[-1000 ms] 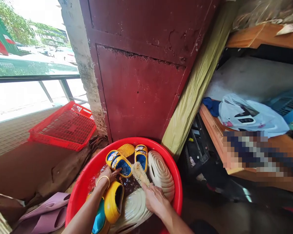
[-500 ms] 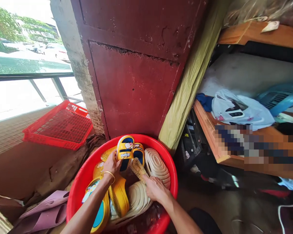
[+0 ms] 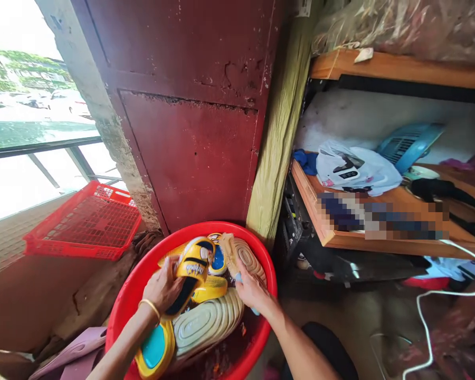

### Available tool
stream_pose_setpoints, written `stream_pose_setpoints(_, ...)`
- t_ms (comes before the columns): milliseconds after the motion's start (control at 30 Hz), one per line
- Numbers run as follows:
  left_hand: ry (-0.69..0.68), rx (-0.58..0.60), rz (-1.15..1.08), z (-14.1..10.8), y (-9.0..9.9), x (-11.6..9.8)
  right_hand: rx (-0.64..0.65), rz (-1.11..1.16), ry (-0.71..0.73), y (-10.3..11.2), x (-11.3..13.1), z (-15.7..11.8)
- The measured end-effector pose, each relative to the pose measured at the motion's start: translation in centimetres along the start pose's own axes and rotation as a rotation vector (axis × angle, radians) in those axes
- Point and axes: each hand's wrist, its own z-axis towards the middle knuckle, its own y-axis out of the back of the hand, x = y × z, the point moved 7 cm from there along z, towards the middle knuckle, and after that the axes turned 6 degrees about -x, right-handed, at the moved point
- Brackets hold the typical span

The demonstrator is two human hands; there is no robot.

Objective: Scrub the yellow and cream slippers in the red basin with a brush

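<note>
My left hand (image 3: pixel 164 285) is closed around a small yellow slide sandal (image 3: pixel 193 266) with a dark footbed and a printed strap, lifted above the others. In my right hand (image 3: pixel 251 290) is a scrub brush (image 3: pixel 230 253) with pale bristles, its blue handle partly hidden by my fingers. Brush and sandal are apart. Both hands are over a red basin (image 3: pixel 273 285) with dark water at the bottom. Inside it lie several more sandals, among them a yellow one with a turquoise footbed (image 3: pixel 153 345) and a pale ridged sole (image 3: pixel 209 319) turned upward.
Behind the basin stands a dark red door (image 3: pixel 190 153). A red plastic crate (image 3: pixel 87 224) sits at the left, above pink slippers (image 3: pixel 77 348). On the right, a wooden shelf (image 3: pixel 344 240) holds a white plastic bag (image 3: pixel 358 169) and a blue fan (image 3: pixel 411 142). A white cable (image 3: pixel 427 327) hangs down.
The held sandal has tilted and come lower and nearer. My right hand has raised the brush off the sandals, bristles more upright. My view has turned slightly to the right.
</note>
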Motion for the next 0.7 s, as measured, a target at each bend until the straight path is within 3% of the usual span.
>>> stream_pose_setpoints(67,0.060,0.135,0.061,-2.1,-1.4,1.2,-0.111,0.036,0.040,0.3,1.2,-0.4)
stream_pose_setpoints(100,0.069,0.136,0.078,-3.0,-2.1,1.6,-0.129,0.050,0.085,0.0,2.1,-0.9)
stream_pose_setpoints(233,0.011,0.099,0.098,-5.4,-4.9,1.6,0.022,-0.007,0.314,-3.0,6.0,-3.3)
stream_pose_setpoints(333,-0.038,0.096,0.070,-6.2,-6.0,1.3,0.087,-0.114,0.274,-3.7,5.4,-3.3)
stream_pose_setpoints(467,-0.104,0.184,0.027,-6.2,-6.6,1.6,0.062,-0.150,0.135,-2.6,3.2,-2.3)
stream_pose_setpoints(600,-0.031,0.248,0.010,-6.2,-7.0,2.5,0.089,-0.121,0.271,-3.6,4.8,-3.9)
stream_pose_setpoints(700,0.024,0.190,-0.062,-6.0,-6.5,2.7,0.074,-0.140,0.293,-4.2,4.6,-4.4)
